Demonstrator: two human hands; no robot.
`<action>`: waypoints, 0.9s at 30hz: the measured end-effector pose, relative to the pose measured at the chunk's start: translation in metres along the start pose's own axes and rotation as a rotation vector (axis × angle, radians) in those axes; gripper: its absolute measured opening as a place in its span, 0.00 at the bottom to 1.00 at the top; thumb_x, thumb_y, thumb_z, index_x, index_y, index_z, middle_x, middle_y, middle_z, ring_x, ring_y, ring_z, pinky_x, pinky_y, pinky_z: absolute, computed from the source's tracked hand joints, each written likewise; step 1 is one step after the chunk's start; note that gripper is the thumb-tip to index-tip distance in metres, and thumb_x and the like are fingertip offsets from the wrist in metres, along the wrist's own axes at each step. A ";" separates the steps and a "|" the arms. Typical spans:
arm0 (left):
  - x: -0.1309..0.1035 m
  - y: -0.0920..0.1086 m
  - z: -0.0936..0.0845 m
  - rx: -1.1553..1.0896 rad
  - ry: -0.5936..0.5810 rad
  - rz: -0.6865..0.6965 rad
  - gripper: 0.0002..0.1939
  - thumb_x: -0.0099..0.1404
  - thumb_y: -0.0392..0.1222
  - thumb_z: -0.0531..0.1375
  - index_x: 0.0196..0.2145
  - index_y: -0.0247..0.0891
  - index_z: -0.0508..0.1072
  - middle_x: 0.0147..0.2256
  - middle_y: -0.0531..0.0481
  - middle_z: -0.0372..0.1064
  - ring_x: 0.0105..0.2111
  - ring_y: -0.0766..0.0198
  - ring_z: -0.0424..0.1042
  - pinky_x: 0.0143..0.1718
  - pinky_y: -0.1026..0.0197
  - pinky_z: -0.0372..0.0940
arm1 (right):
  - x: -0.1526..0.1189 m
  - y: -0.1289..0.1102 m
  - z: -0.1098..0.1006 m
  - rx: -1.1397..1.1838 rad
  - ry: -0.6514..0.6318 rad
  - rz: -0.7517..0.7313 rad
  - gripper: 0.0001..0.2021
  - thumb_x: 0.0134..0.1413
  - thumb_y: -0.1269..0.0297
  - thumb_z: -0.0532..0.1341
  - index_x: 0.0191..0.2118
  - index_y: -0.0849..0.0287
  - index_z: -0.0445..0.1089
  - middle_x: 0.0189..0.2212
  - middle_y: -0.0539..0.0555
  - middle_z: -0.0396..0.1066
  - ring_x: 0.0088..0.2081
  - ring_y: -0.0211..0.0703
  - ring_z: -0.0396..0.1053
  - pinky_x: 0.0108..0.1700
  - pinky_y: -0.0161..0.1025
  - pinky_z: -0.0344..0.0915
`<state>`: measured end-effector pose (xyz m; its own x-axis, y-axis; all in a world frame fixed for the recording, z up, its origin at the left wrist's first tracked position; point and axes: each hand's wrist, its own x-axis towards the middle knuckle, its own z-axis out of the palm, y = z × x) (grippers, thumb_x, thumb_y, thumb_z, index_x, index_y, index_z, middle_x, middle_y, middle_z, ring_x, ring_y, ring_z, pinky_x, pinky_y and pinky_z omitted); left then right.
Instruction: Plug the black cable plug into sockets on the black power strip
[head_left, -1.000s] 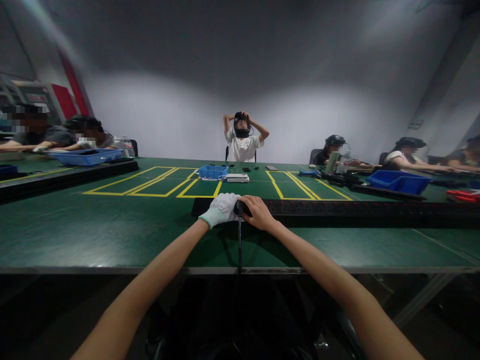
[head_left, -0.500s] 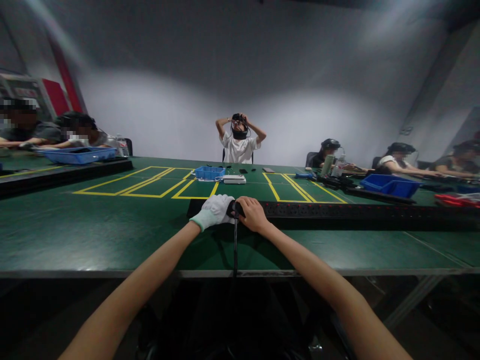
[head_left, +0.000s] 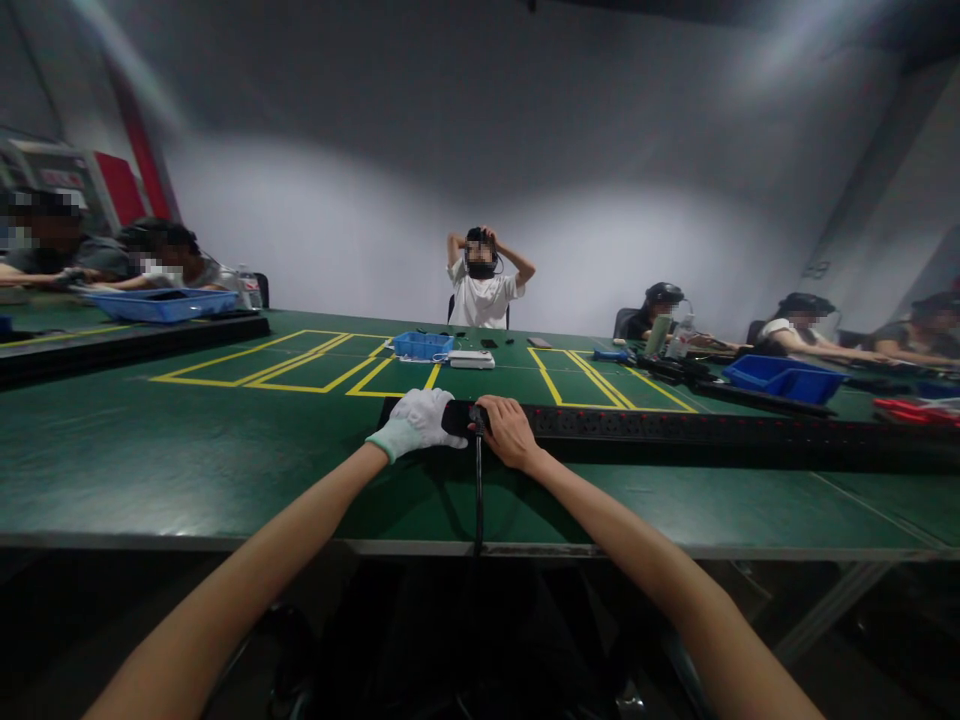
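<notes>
Green table (head_left: 187, 460), marked with yellow tape (head_left: 247, 382), bearing a long black power strip (head_left: 675, 432) that lies crosswise near its front edge. The gloved left hand (head_left: 417, 420) clasps the strip near its left end, while the bare right hand (head_left: 510, 430), just beside it, curls its fingers around a black plug; the cord (head_left: 479, 490) hangs over the table edge, and the plug (head_left: 476, 417) sits against the strip, whether fully seated cannot be told.
</notes>
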<state>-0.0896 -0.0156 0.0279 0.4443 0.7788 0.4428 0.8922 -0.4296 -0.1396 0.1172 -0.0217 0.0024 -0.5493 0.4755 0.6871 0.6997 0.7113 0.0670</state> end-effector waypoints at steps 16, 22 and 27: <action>-0.001 -0.009 0.002 -0.035 0.004 -0.032 0.44 0.37 0.78 0.56 0.40 0.38 0.69 0.36 0.43 0.69 0.36 0.52 0.70 0.38 0.55 0.60 | 0.006 -0.005 -0.016 0.110 0.213 0.063 0.15 0.60 0.62 0.52 0.50 0.61 0.60 0.46 0.61 0.65 0.50 0.51 0.62 0.56 0.52 0.53; -0.003 -0.009 0.000 -0.065 0.025 -0.050 0.42 0.37 0.77 0.57 0.40 0.40 0.69 0.35 0.46 0.69 0.36 0.53 0.71 0.37 0.55 0.61 | 0.021 -0.002 -0.027 0.190 0.259 0.117 0.16 0.61 0.61 0.50 0.53 0.58 0.59 0.47 0.61 0.64 0.49 0.50 0.62 0.51 0.49 0.60; -0.003 -0.008 -0.001 -0.032 0.048 -0.042 0.40 0.39 0.76 0.57 0.38 0.39 0.69 0.34 0.44 0.69 0.36 0.51 0.70 0.37 0.54 0.61 | 0.038 -0.001 -0.014 0.211 0.084 0.006 0.13 0.59 0.56 0.54 0.46 0.55 0.66 0.44 0.56 0.69 0.47 0.47 0.66 0.50 0.46 0.62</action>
<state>-0.0985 -0.0148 0.0283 0.4017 0.7741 0.4893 0.9065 -0.4122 -0.0920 0.1018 -0.0113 0.0389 -0.4994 0.4411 0.7457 0.5869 0.8054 -0.0833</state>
